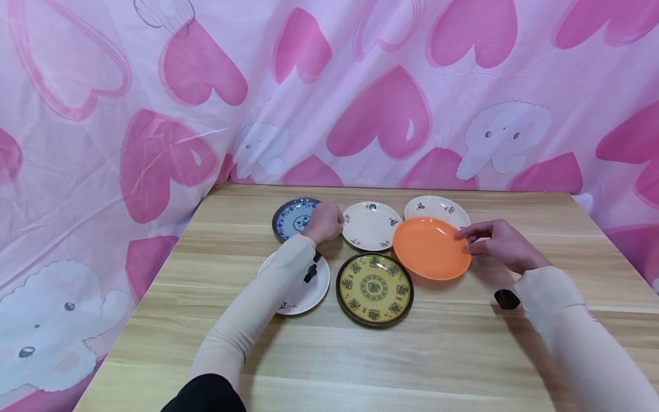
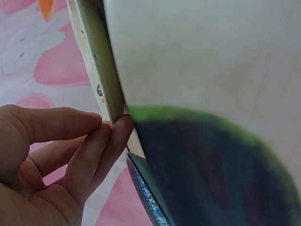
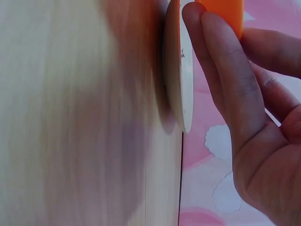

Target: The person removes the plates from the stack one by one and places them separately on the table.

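Observation:
My left hand (image 1: 325, 222) is at the left rim of a white plate (image 1: 372, 226) with small dark motifs. In the left wrist view, the fingers (image 2: 89, 125) pinch that plate's edge (image 2: 104, 89). My right hand (image 1: 507, 243) holds an orange plate (image 1: 431, 249) by its right rim, thumb and fingers at the edge. The orange plate overlaps the front of another white patterned plate (image 1: 437, 209). In the right wrist view, the orange plate (image 3: 225, 14) shows only in part between the fingers, above a white plate's rim (image 3: 186, 94).
A blue-and-white plate (image 1: 293, 217) lies behind the left hand. In front, a white plate (image 1: 309, 292) is partly hidden by the left sleeve. Beside it lies a yellow plate (image 1: 374, 289) with a dark rim. A pink heart-patterned cloth (image 1: 381, 114) hangs behind the wooden table (image 1: 412, 366).

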`<control>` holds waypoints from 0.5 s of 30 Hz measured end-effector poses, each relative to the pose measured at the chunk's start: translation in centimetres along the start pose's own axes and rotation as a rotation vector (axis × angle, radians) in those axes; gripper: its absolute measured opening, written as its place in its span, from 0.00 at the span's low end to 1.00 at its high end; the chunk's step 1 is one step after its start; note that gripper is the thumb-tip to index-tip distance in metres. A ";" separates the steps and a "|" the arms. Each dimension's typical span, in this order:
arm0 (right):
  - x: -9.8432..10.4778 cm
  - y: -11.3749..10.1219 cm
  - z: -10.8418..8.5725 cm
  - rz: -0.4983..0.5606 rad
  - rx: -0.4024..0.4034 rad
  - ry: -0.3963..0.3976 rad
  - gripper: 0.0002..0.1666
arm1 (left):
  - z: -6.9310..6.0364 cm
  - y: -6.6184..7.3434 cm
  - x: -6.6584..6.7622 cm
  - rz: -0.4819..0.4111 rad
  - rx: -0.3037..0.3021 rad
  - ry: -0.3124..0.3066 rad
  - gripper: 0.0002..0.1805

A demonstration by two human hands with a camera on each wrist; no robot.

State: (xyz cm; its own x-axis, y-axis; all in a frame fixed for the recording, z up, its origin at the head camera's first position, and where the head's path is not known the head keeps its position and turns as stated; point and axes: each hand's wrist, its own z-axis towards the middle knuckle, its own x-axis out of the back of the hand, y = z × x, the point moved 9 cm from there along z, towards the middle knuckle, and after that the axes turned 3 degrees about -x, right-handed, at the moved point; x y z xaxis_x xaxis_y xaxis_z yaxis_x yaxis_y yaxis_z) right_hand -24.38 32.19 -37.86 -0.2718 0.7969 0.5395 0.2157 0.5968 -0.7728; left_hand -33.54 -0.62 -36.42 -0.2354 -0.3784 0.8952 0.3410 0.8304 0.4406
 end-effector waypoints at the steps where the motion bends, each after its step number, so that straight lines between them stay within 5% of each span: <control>1: 0.1 0.2 -0.1 -0.001 0.002 -0.005 0.26 | 0.0 0.0 0.0 -0.002 0.000 -0.002 0.26; 15: 0.7 1.7 -1.0 0.005 0.006 -0.092 0.27 | 0.0 -0.2 0.0 -0.021 0.015 0.005 0.22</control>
State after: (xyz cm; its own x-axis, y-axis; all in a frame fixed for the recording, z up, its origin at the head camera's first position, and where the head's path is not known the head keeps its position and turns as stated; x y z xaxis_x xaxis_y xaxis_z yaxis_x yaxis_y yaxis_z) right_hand -23.31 33.84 -38.45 -0.3559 0.7879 0.5025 0.2116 0.5917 -0.7779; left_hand -33.62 -0.78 -36.55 -0.2380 -0.3974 0.8863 0.3220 0.8286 0.4580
